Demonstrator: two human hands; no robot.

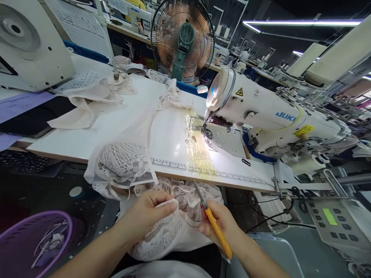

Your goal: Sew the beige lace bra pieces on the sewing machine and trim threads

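In my left hand (153, 210), thumb and bent fingers pinch the pale edge of a white lace bra (162, 235) lying over my lap. My right hand (220, 222) is closed around orange-handled scissors (216, 227), seen edge-on, their narrow metal blade pointing up toward the table edge. The scissors' tip is close to the table edge and apart from my left fingers. More lace bra pieces bunch up behind my hands, and one lace cup (123, 162) hangs over the front edge of the white table (171, 133).
A white sewing machine (255, 104) stands at the right, with yellowish clear film (198, 150) beside its needle. A printed ruler (185, 166) runs along the table's front. Behind is a fan (185, 38). A purple basket (69, 227) sits low left; a control panel (333, 222) is low right.
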